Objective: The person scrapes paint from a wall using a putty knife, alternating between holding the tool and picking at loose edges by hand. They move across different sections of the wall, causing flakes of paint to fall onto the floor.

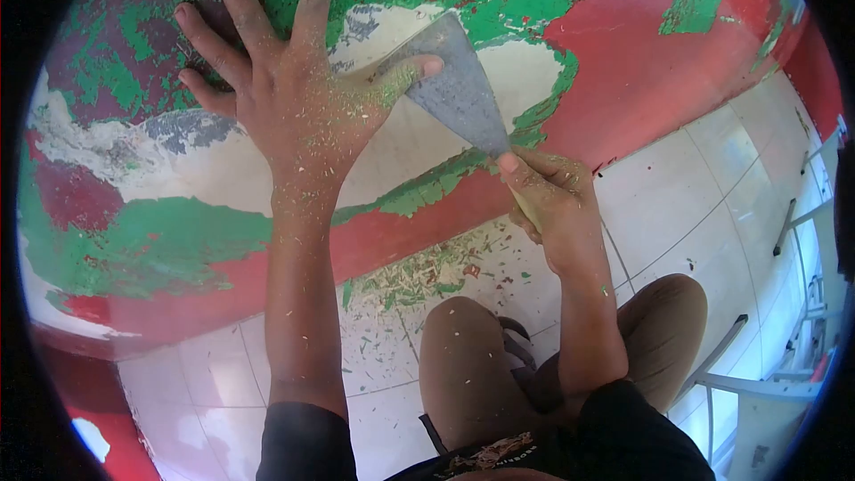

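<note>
My right hand [557,196] is closed around the handle of a paint scraper [454,80], thumb on the base of its blade. The grey metal blade widens toward its far edge, which lies against the painted wall [614,80]. My left hand [298,89] is spread with fingers apart on the wall, and its thumb rests on the blade's face. Paint flakes stick to the left hand and forearm. Around the blade, green and red paint is partly stripped, baring a whitish patch [383,174]. The scraper's handle is mostly hidden by my right hand.
Green and red paint chips [427,276] are scattered over the white tiled floor [659,196] at the wall's foot. My bent knees [468,347] are close below the hands. A light-coloured metal frame [766,383] stands at the right edge.
</note>
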The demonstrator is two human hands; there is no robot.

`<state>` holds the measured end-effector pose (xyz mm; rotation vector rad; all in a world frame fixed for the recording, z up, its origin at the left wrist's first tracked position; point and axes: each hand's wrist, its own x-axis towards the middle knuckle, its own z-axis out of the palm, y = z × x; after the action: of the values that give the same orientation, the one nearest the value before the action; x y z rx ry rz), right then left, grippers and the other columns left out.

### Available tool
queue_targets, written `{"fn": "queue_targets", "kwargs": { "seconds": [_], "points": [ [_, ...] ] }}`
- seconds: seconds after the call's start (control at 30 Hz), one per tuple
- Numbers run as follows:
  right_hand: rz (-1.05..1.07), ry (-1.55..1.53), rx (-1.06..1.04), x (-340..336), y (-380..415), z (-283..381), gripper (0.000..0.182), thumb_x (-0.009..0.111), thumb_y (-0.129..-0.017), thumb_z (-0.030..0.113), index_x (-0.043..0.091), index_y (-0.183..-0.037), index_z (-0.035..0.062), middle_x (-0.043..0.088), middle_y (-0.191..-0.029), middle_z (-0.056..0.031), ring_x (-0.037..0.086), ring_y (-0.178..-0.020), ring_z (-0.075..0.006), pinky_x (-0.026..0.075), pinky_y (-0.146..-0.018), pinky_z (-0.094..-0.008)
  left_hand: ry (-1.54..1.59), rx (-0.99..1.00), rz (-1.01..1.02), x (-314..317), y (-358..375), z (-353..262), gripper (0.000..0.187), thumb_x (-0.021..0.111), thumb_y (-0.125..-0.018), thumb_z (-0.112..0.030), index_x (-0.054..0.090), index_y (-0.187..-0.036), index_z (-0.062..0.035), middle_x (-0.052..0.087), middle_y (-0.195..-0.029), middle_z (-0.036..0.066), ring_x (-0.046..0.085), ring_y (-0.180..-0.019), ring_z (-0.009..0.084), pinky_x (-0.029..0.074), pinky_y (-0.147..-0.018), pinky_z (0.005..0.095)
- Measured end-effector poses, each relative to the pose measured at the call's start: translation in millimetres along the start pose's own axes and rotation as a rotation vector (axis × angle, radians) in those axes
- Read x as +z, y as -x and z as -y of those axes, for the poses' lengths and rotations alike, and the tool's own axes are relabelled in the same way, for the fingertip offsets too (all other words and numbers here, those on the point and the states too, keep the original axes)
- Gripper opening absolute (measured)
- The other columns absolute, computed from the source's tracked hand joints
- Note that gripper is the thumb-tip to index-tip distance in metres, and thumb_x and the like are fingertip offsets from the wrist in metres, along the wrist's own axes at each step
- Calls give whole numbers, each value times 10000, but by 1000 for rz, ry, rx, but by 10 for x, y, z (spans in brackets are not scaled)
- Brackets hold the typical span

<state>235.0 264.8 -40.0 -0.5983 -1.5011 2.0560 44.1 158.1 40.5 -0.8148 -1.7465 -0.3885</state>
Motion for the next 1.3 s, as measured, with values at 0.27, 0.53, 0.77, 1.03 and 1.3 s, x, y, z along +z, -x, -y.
{"fn": "queue_targets", "kwargs": {
  "seconds": [0.27, 0.53, 0.77, 1.03, 1.3],
  "points": [
    [73, 247, -259, 112, -147, 338, 313, 717, -995, 299, 751, -1020, -11, 451, -652, 78, 376, -541, -20, 271, -483, -248, -62, -25, -6, 107, 20, 93, 1097, 769, -576, -844, 399, -1551, -505, 125, -1719, 190, 126, -1486, 631, 160, -1106, 809],
    [-12, 35, -97, 99, 29, -33, 350, 729, -989, 317, 748, -1078, -20, 454, -667, 69, 384, -546, -28, 289, -487, -246, 35, -47, 25, -42, 19, -2, 1110, 758, -561, -857, 396, -1551, -511, 114, -1724, 180, 116, -1497, 616, 153, -1107, 805],
    [-45, -86, 12, 152, 69, -150, 349, 729, -990, 299, 733, -1149, -11, 475, -649, 65, 385, -519, -35, 298, -470, -245, 40, -34, 1, -12, 15, 8, 1171, 752, -500, -891, 398, -1550, -511, 128, -1723, 175, 123, -1488, 627, 154, -1093, 815],
    [-66, 10, 32, 115, 63, -80, 375, 723, -991, 327, 735, -1138, -17, 476, -614, 55, 409, -492, -42, 279, -447, -242, -366, -9, -17, 219, 79, 156, 1144, 724, -581, -897, 506, -1537, -308, 100, -1717, 195, 66, -1535, 558, 123, -1142, 786],
    [-56, 132, 44, -87, -16, 149, 352, 721, -990, 299, 731, -1085, -39, 466, -608, 59, 380, -487, -33, 261, -448, -242, -376, 18, -84, 273, 86, 187, 1097, 704, -608, -894, 527, -1521, -313, 115, -1720, 176, 79, -1542, 540, 132, -1141, 782]
  ]
}}
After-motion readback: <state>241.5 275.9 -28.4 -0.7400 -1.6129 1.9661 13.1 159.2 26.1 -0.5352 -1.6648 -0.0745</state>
